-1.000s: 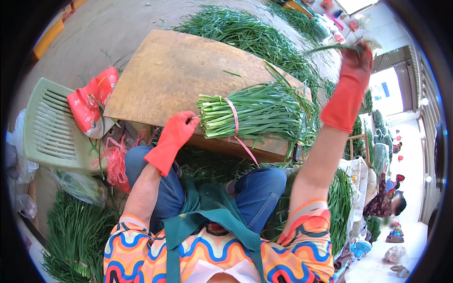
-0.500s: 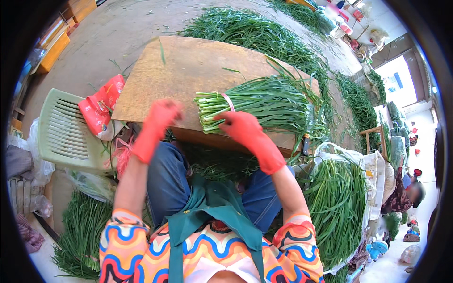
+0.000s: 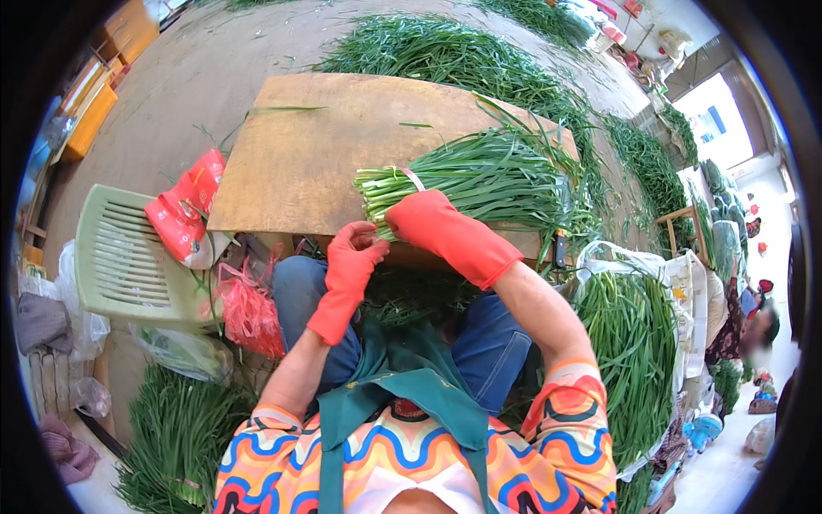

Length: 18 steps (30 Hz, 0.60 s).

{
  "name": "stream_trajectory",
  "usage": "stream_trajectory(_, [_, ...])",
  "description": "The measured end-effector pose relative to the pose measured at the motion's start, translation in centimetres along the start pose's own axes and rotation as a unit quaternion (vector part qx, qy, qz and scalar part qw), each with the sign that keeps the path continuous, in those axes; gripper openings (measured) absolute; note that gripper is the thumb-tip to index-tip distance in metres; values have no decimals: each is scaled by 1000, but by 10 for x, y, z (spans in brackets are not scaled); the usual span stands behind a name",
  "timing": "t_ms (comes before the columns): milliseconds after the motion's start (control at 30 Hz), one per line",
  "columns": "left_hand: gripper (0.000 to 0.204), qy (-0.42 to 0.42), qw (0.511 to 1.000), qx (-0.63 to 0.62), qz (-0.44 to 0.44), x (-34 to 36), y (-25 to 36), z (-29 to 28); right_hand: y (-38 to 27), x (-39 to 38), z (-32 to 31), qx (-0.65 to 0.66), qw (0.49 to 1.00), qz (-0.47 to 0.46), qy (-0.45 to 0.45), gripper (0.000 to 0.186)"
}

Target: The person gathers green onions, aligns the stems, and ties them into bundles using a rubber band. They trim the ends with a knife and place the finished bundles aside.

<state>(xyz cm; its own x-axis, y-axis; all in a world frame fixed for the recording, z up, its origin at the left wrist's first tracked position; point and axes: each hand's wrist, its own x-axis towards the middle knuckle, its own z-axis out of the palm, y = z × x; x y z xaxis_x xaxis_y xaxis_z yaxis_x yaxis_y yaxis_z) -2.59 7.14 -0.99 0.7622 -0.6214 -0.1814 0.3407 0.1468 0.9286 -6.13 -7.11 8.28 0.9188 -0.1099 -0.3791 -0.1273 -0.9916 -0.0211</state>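
A bundle of long green leafy stalks [image 3: 488, 180], pale ends leftward, lies on the wooden tabletop [image 3: 291, 158] with a pink band [image 3: 413, 178] around it. My right hand [image 3: 437, 231], in a red rubber glove, is closed on the bundle's near side just below the band, its fingertips hidden among the stalks. My left hand [image 3: 353, 257], also red-gloved, has its fingers bent together at the near lower corner of the stalk ends. What they pinch is too small to make out. A dark-handled knife [image 3: 560, 248] sits at the table's right edge.
A pale green plastic chair [image 3: 128, 257] holding a red bag [image 3: 180, 206] stands left, above red plastic bags [image 3: 248, 308]. Loose green piles [image 3: 445, 51] cover floor beyond the table. A white sack of greens [image 3: 625, 360] is at my right. A person [image 3: 745, 325] is at far right.
My right hand has come down from high at the upper right onto the bundle, no longer showing the leaf it held. My left hand has shifted rightward, in against the stalk ends.
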Motion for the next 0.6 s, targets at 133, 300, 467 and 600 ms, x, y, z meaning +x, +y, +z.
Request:
stream_trajectory(133, [21,-17,992,111,50,11,-10,-3,-21,11,-14,-147,981,-117,42,9])
stream_trajectory(300, [20,-10,997,57,42,5,4,-9,-7,-10,-127,511,826,-200,126,16])
stream_trajectory(467, [19,-12,961,255,103,25,16,-3,157,-38,-96,787,391,5,478,26])
stream_trajectory(600, [18,-44,920,377,101,59,13,-25,75,-32,-35,646,705,97,275,26])
